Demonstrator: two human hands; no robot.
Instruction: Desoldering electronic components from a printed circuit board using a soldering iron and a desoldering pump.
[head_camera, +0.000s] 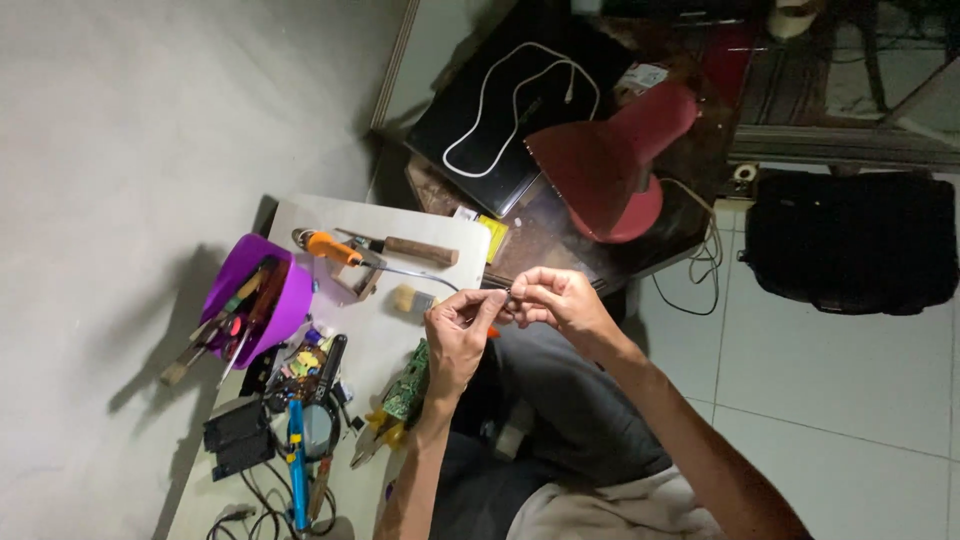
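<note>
Both hands are up over the lap, left hand and right hand pinching a tiny dark part between fingertips, too small to identify. Just below sits a green circuit board at the white table edge, with a purple tool tub off to the side.

A home electronics repair corner, set up on a low white counter against a plain wall. Hobby-workshop character is shown by a purple tub filled with brushes and hand tools, an orange-handled soldering iron on its stand, a blue-handled tool, a magnifier, a green circuit board and loose black cables. Domestic character is shown by the tiled floor, a red desk lamp and a black bag.
</note>
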